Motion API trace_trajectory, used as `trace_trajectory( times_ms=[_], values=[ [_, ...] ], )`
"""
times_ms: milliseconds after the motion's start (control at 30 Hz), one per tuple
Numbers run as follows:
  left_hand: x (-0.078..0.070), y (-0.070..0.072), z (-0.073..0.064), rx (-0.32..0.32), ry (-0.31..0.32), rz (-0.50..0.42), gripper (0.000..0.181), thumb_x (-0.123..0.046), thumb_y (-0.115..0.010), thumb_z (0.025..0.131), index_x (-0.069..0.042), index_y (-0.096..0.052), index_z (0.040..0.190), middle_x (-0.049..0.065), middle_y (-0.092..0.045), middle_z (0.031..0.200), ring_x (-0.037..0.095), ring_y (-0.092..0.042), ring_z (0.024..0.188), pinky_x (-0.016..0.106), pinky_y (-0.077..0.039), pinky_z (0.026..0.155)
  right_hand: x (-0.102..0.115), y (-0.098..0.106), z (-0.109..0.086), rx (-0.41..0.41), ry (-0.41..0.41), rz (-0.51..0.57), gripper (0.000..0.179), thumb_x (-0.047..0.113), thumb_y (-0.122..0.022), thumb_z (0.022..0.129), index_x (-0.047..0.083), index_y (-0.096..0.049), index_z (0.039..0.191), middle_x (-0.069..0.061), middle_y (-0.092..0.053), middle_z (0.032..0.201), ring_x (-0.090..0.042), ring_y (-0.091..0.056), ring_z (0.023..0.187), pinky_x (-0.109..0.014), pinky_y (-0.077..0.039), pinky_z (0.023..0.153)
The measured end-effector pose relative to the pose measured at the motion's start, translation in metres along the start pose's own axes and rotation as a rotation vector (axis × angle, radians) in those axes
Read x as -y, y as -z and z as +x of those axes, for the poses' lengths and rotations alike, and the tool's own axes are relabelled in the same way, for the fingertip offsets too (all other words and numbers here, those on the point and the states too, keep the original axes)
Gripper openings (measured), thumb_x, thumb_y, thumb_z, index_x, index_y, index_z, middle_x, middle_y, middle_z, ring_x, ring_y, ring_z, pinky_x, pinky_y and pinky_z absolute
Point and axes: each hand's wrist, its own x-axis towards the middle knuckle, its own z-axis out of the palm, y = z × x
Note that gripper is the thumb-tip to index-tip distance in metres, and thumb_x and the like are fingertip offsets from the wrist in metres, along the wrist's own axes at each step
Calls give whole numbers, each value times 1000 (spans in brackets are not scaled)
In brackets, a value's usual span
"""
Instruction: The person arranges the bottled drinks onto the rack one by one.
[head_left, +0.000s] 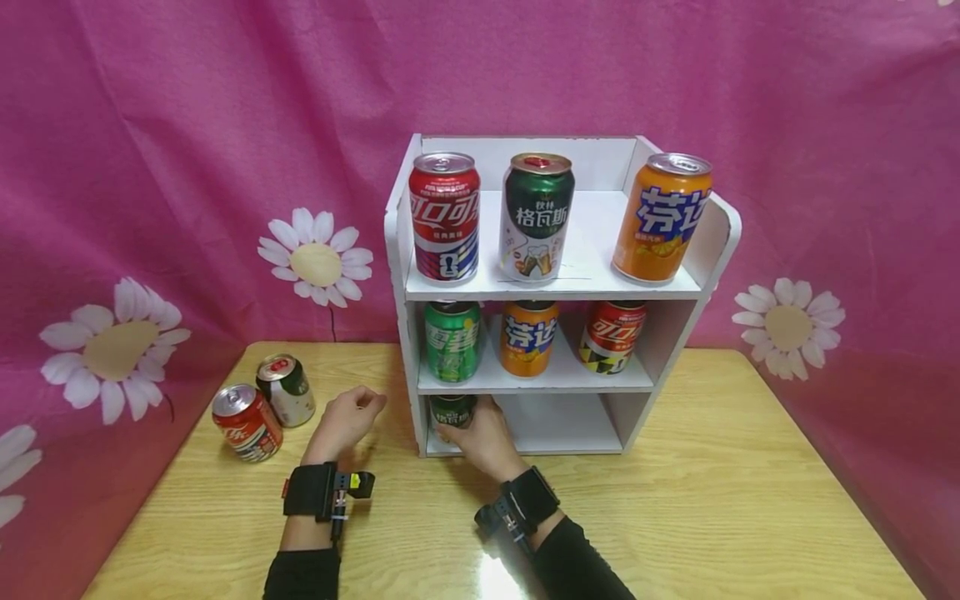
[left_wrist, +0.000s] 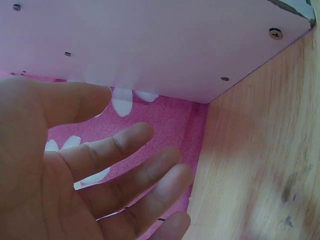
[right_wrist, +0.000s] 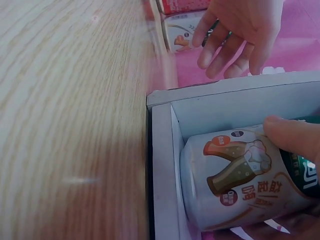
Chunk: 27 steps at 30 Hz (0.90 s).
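My right hand (head_left: 487, 437) grips a green and white kvass can (head_left: 452, 410) inside the bottom compartment of the white shelf (head_left: 525, 387), at its left end. In the right wrist view the can (right_wrist: 240, 175) stands on the compartment floor against the front lip, with the thumb (right_wrist: 292, 135) along its side. My left hand (head_left: 348, 421) is just left of the shelf, holding nothing, its fingers loosely bent and spread in the left wrist view. Left of it, a red cola can (head_left: 247, 423) and another green and white can (head_left: 287, 390) stand on the table.
On the top shelf stand a red cola can (head_left: 446, 217), a kvass can (head_left: 537, 217) and an orange soda can (head_left: 663, 218). The middle shelf holds a green can (head_left: 452, 342), an orange can (head_left: 528, 337) and a red can (head_left: 613, 336). A pink flowered cloth (head_left: 225, 167) hangs behind.
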Motion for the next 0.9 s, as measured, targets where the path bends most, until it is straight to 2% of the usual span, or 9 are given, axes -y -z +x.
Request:
trace_trajectory(
  times_ms=[367, 533, 633, 767, 900],
  values=[
    [0, -1, 0, -5, -20, -8, 38, -37, -47, 98, -5, -63, 111, 15, -63, 112, 30, -58, 99, 46, -47, 82, 0, 0, -2, -34, 51, -32, 76, 25, -81, 74, 0, -38, 131, -19, -56, 117, -31, -56, 107, -44, -45, 91],
    [1, -7, 0, -7, -29, -16, 36, -33, -47, 98, -2, -62, 112, 15, -64, 109, 29, -59, 97, 45, -48, 81, -7, 4, -4, -8, 85, -34, 80, 30, -82, 73, 3, -37, 133, -16, -55, 121, -29, -54, 110, -42, -43, 94],
    [0, -9, 1, -8, -28, -18, 38, -32, -48, 98, -1, -62, 114, 16, -64, 110, 29, -59, 96, 45, -48, 80, -12, 11, -4, 21, 105, -59, 84, 31, -83, 72, 6, -36, 137, -14, -51, 127, -28, -51, 116, -42, -41, 98],
    [-2, -8, 2, -13, -27, -7, 37, -32, -48, 98, -1, -62, 113, 15, -64, 110, 28, -59, 95, 44, -48, 80, -18, 27, -3, 74, 134, -150, 83, 30, -81, 74, 6, -37, 141, -17, -48, 133, -31, -48, 120, -44, -40, 98],
    [-4, -6, 2, -10, -33, 12, 35, -30, -48, 98, -2, -64, 112, 14, -64, 109, 27, -59, 93, 44, -47, 79, -22, 50, -6, 132, 154, -253, 67, 27, -76, 79, 2, -48, 135, -18, -54, 127, -32, -52, 116, -45, -43, 94]
  ],
)
